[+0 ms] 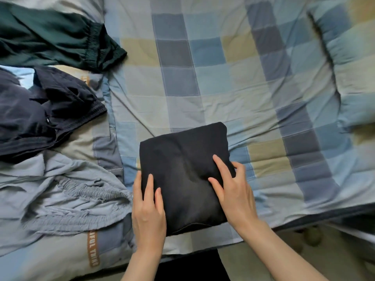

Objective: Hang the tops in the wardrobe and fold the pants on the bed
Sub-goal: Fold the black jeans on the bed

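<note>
Showing a folded black pants bundle (182, 175) lying flat near the bed's (203, 78) front edge, its long axis running from the person toward the far side. The left hand (148, 209) rests on its left edge and the right hand (233, 191) on its right corner; each grip is spread, fingers fairly straight and pressing cloth, neither nearer. Unfolded grey pants (60, 199) lie just left, touching the left hand's side.
</note>
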Demonstrator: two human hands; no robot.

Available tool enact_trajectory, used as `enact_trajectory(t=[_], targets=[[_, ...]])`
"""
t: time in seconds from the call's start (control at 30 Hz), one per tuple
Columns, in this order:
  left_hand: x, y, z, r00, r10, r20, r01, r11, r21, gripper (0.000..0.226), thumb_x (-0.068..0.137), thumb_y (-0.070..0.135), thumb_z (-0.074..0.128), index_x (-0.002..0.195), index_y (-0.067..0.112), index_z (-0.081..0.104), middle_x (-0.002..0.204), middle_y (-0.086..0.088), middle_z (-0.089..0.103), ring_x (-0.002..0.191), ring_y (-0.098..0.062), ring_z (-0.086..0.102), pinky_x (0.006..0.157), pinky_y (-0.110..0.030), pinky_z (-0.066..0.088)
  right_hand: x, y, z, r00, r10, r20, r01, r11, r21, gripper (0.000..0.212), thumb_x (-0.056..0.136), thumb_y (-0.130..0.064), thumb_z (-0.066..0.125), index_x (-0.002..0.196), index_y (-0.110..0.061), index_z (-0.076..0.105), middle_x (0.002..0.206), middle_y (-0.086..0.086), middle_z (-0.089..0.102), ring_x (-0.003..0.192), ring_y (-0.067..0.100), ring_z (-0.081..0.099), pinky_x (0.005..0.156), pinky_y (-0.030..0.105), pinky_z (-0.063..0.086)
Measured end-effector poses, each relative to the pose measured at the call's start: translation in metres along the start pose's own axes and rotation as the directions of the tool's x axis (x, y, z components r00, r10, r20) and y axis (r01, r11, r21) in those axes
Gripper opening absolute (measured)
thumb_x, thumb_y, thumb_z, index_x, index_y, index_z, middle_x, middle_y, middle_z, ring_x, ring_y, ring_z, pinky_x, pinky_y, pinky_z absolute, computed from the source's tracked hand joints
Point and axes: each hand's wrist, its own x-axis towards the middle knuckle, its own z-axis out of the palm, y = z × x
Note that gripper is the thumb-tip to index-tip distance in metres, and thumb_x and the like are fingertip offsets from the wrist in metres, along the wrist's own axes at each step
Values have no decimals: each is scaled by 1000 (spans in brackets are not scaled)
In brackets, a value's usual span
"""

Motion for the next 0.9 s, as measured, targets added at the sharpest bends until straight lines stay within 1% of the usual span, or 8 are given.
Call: enact_trajectory(t=[0.1, 0.23, 0.47, 0.57, 0.63, 0.73, 0.83, 0.9], targets=[[-16, 31, -44, 999, 25, 44, -22, 997, -68, 44, 92, 7, 61, 135, 2, 55, 147, -12, 45, 134, -27, 46, 110, -35, 37, -39, -11, -45, 999, 42, -31, -41, 999, 16, 56, 93, -38, 57, 145, -33, 37, 134, 18, 43, 100, 37, 60, 76, 43, 54], [-28, 62, -97, 991, 89, 99, -78, 991, -112, 46, 92, 7, 62, 137, 3, 53, 141, -12, 51, 131, -23, 48, 110, -23, 31, -87, -29, -92, 986, 135, -94, -130, 989, 65, 56, 94, -39, 55, 146, -33, 35, 135, 16, 41, 104, 35, 60, 81, 42, 53], [-50, 107, -173, 931, 349, 107, -332, 931, -153, 41, 92, 5, 61, 133, -1, 56, 133, -18, 55, 123, -25, 51, 108, -6, 25, -173, -61, -151, 917, 290, -274, -232, 946, 224, 53, 93, -33, 58, 143, -30, 41, 130, 13, 38, 120, 37, 49, 90, 45, 50], [-74, 132, -199, 881, 441, 168, -414, 893, -173, 40, 94, 10, 60, 134, 3, 56, 134, -14, 54, 124, -25, 53, 106, -9, 29, -222, -62, -173, 852, 370, -369, -266, 915, 303, 51, 92, -28, 62, 140, -26, 46, 127, 15, 40, 117, 35, 50, 95, 40, 46], [-91, 148, -209, 842, 505, 192, -471, 860, -197, 41, 94, 13, 62, 134, 6, 56, 135, -11, 54, 122, -22, 53, 103, -14, 34, -254, -59, -187, 804, 424, -418, -299, 894, 332, 50, 91, -28, 63, 139, -26, 48, 126, 15, 42, 114, 33, 52, 87, 39, 49], [-120, 171, -211, 767, 594, 243, -539, 802, -259, 45, 91, 10, 65, 134, 3, 55, 132, -13, 54, 120, -20, 51, 102, -5, 29, -301, -47, -203, 723, 501, -475, -382, 863, 330, 50, 91, -34, 62, 138, -31, 47, 124, 10, 44, 104, 29, 56, 72, 35, 52], [-164, 199, -206, 659, 680, 321, -598, 733, -325, 48, 92, 9, 64, 138, 3, 51, 135, -13, 51, 122, -24, 51, 99, -21, 38, -359, -26, -216, 615, 602, -510, -470, 798, 377, 50, 91, -38, 59, 139, -33, 45, 122, 8, 45, 92, 26, 59, 68, 36, 55], [-199, 221, -197, 559, 741, 373, -650, 670, -359, 49, 93, 12, 62, 140, 5, 50, 137, -12, 50, 121, -27, 53, 93, -29, 42, -403, -10, -223, 506, 680, -530, -531, 730, 431, 50, 91, -38, 58, 140, -33, 45, 120, 8, 46, 89, 25, 59, 68, 39, 56]])
